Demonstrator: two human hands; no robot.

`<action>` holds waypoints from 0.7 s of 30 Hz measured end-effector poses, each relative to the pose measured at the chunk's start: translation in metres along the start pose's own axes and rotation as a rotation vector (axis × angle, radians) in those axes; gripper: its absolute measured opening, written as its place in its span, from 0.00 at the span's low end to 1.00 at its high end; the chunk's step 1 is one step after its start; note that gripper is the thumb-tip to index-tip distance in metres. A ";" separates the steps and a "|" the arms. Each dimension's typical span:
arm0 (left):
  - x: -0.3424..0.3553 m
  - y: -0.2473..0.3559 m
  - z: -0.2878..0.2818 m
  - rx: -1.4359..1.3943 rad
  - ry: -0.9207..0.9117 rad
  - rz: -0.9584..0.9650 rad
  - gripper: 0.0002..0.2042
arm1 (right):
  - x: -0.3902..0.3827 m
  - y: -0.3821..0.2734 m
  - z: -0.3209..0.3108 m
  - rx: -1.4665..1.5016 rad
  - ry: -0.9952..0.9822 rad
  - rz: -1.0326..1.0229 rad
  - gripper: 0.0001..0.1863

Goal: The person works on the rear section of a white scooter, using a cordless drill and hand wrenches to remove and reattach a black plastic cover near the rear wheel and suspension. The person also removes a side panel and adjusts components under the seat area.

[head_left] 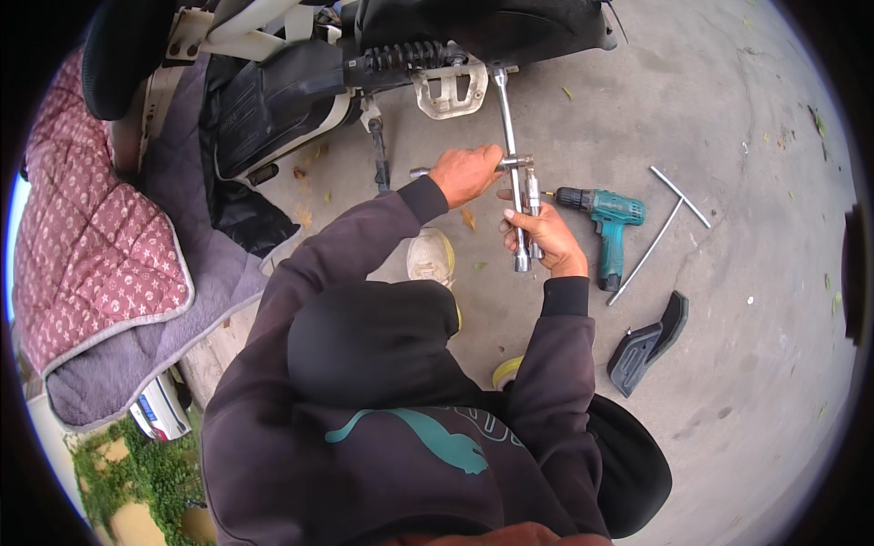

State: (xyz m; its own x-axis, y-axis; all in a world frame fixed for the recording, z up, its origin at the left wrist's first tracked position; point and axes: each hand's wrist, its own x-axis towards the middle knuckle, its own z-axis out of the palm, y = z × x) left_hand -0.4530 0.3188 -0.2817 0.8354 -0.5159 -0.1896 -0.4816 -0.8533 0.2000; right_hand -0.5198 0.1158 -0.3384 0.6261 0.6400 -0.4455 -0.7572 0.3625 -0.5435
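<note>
A chrome cross wrench (508, 118) reaches from my hands up to the underside of the scooter (473, 32), its far end against the part beside the white footrest bracket (451, 94). My left hand (466, 175) is closed around the wrench's crossbar, whose end sticks out to the left. Lower down, my right hand (548, 238) grips the near end of the long arm, together with a second, shorter chrome rod (533, 191) lying alongside it. Whether that rod is joined to the wrench, I cannot tell.
Right of my right hand, a teal cordless drill (619, 211) lies on the concrete, with a T-handle wrench (657, 238) beside it. Nearer lies a black plastic piece (648, 346). A quilted pink and grey cover (109, 246) hangs at the left. The kickstand (378, 150) stands beyond my left forearm.
</note>
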 end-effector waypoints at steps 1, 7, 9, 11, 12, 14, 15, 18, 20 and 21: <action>0.005 -0.002 -0.007 -0.010 -0.085 0.018 0.14 | 0.003 -0.003 -0.003 -0.003 0.001 -0.014 0.23; 0.019 -0.040 -0.033 -0.565 -0.690 -0.063 0.17 | -0.010 -0.014 -0.018 -0.025 0.090 -0.019 0.20; -0.004 -0.070 -0.008 -0.978 -0.844 -0.250 0.18 | -0.010 -0.016 -0.016 -0.089 0.177 0.022 0.21; -0.027 -0.050 0.013 -1.157 -0.691 -0.323 0.20 | -0.008 -0.011 -0.010 -0.113 0.231 0.027 0.23; -0.031 -0.032 0.022 -1.245 -0.609 -0.347 0.22 | -0.006 -0.007 -0.004 -0.120 0.262 0.011 0.25; -0.043 0.006 0.044 -1.673 -0.526 -0.486 0.28 | 0.002 0.004 0.009 -0.032 0.274 -0.023 0.26; -0.043 0.024 0.040 -1.697 -0.476 -0.431 0.30 | 0.007 0.008 0.011 -0.055 0.281 -0.019 0.25; -0.030 0.025 0.036 -1.457 -0.484 -0.248 0.31 | 0.012 0.014 0.010 -0.180 0.271 -0.074 0.23; -0.012 0.039 -0.010 -1.092 -0.626 -0.192 0.31 | 0.007 0.003 0.015 -0.467 0.381 -0.084 0.20; -0.012 0.038 0.003 -1.433 -0.545 -0.270 0.25 | 0.006 -0.006 0.024 -0.703 0.478 -0.062 0.18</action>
State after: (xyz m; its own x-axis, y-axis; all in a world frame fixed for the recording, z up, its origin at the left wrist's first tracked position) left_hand -0.4819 0.2925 -0.2748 0.5061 -0.5999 -0.6197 0.5731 -0.3030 0.7614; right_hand -0.5164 0.1339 -0.3209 0.7934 0.2212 -0.5670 -0.5261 -0.2191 -0.8217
